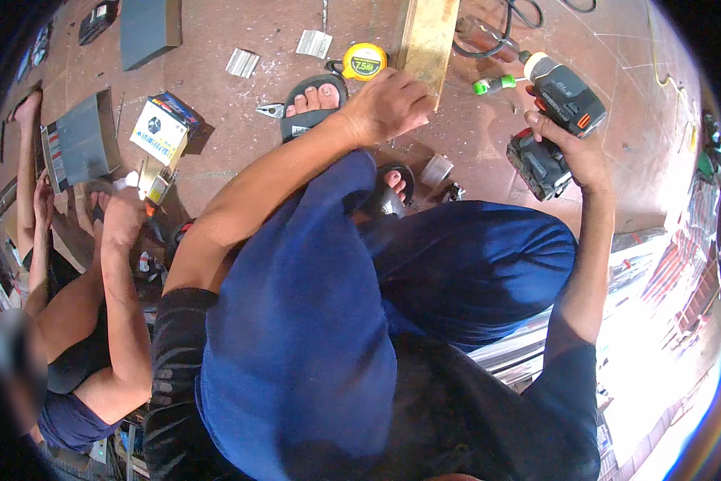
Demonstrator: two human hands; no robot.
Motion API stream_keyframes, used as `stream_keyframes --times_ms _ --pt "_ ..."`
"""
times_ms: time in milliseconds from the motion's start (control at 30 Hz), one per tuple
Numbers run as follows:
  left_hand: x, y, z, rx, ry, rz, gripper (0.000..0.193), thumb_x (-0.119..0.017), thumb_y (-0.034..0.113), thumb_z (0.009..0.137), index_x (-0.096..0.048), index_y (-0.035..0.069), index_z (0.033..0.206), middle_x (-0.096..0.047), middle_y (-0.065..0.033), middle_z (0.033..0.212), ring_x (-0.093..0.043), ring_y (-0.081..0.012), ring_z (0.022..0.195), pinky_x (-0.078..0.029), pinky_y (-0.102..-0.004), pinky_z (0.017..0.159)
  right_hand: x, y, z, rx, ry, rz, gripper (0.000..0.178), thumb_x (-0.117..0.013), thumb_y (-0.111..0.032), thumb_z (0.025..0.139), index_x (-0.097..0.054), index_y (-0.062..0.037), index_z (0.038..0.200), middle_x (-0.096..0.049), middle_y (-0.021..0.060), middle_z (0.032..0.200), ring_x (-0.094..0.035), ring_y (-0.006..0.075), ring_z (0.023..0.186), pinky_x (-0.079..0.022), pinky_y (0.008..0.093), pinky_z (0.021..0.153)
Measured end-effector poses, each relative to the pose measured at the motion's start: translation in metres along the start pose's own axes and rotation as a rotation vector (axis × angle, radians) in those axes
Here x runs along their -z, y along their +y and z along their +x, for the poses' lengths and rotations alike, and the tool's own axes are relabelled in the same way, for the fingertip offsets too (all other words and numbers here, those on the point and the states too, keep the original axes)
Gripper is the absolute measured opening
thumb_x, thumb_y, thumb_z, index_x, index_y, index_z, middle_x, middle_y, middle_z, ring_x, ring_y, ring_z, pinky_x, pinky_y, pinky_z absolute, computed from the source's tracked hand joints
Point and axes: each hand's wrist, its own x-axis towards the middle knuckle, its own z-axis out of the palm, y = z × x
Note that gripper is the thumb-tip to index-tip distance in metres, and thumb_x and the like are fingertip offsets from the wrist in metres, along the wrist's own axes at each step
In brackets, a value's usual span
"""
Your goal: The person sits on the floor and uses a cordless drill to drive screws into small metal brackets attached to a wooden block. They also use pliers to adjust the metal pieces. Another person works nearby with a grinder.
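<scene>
My right hand (579, 156) grips a black cordless drill (567, 94) by its handle, the battery at its base and its front end tilted up and left. The drill hangs over the floor at the right. Ahead of my left knee is my left hand (391, 104), back upward, fingers curled at the near end of a wooden plank (427, 48). What those fingers hold, if anything, is hidden. Just beyond that hand sits a yellow tape measure (366, 62). Between plank and drill lies a screwdriver with a green handle (495, 83).
Pliers (270, 110) lie beside my sandalled left foot. Two short ribbed metal pieces (314, 44) are farther ahead. A black cord (505, 32) loops beyond the plank. At left a co-worker sits, one hand (125, 215) near an open printed box (162, 132); grey panels (89, 138) are around them.
</scene>
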Motion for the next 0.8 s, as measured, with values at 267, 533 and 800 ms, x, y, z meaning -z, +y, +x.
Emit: stream_keyframes --times_ms 267,533,800 --pt "0.005 -0.003 -0.013 0.297 0.124 0.054 0.057 -0.087 0.042 0.069 -0.068 0.018 0.117 -0.058 -0.0074 0.125 -0.056 -0.0328 0.118 -0.042 -0.0511 0.098 -0.001 -0.003 -0.003 -0.055 -0.138 -0.113 0.041 -0.086 -0.018 0.083 -0.072 -0.0069 0.12 -0.066 -0.002 0.088 -0.06 0.0102 0.075 -0.051 0.0291 0.07" --pt "-0.003 0.001 -0.008 0.356 0.148 0.078 0.072 -0.09 0.049 0.062 -0.062 0.017 0.12 -0.054 -0.009 0.135 -0.052 -0.0344 0.125 -0.041 -0.0536 0.099 -0.015 -0.021 -0.013 -0.065 -0.237 -0.236 0.057 -0.085 -0.02 0.074 -0.064 -0.0058 0.125 -0.068 0.0049 0.102 -0.062 0.0175 0.091 -0.052 0.0327 0.082" --pt "-0.008 0.0 -0.01 0.329 0.201 -0.049 0.072 -0.092 0.047 0.062 -0.06 0.011 0.115 -0.054 -0.0117 0.136 -0.054 -0.0371 0.123 -0.045 -0.0527 0.096 -0.021 -0.026 -0.016 -0.007 -0.266 -0.362 0.066 -0.088 -0.026 0.075 -0.062 -0.0064 0.133 -0.07 0.0082 0.108 -0.064 0.0197 0.097 -0.051 0.0339 0.09"
